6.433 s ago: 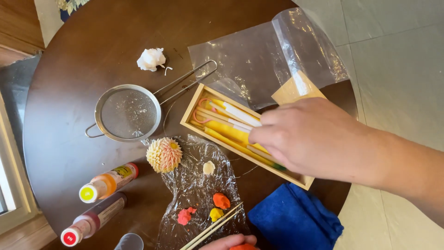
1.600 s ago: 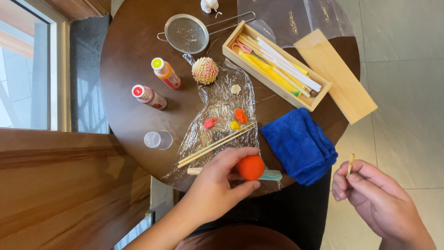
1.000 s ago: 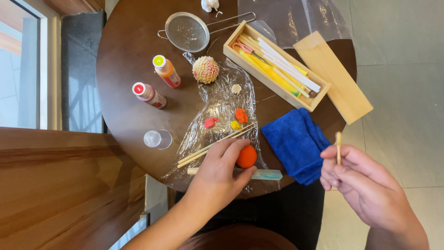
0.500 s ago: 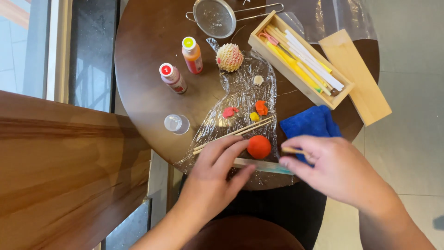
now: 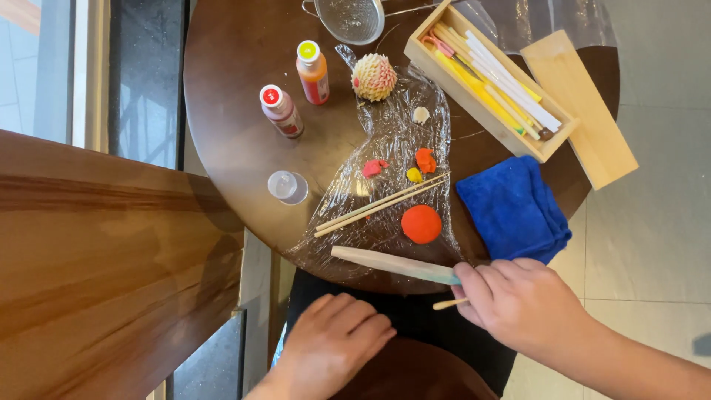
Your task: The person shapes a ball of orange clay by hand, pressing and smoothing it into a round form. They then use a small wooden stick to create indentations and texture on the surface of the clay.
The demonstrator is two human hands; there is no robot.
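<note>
Dark brown wood forms the round table (image 5: 244, 148), and a crinkled sheet of clear plastic film (image 5: 404, 141) is spread over its middle down to the near edge. At that near edge a long flat pale tool with a greenish end (image 5: 392, 264) is lain on the film, and its right end is gripped by the right hand (image 5: 522, 304), whose fingers are closed round it. A thin wooden stick (image 5: 450, 303) is also held in the same hand and is seen poking out to the left below the flat tool. The left hand (image 5: 333, 344) is held off the table, below its near edge, with the fingers loosely curled and nothing in them.

Just beyond the flat tool, an orange clay ball (image 5: 421, 224) is set on the film, near the tool but apart from it. A pair of wooden chopsticks (image 5: 381, 204) is laid slantwise just behind the ball. Small bits of red, yellow and orange clay (image 5: 424, 159) are scattered further in, and a scaled cream-and-pink clay ball (image 5: 373, 76) is placed toward the far edge.

A folded blue cloth (image 5: 512, 207) is placed at the right edge, with an open wooden box of sticks and tools (image 5: 489, 81) behind it and the box's lid (image 5: 579, 107) beside that. Two small paint bottles (image 5: 296, 92) and a clear cap (image 5: 286, 186) are stood on the left part, and a wire strainer (image 5: 354, 16) is seen at the far edge.
</note>
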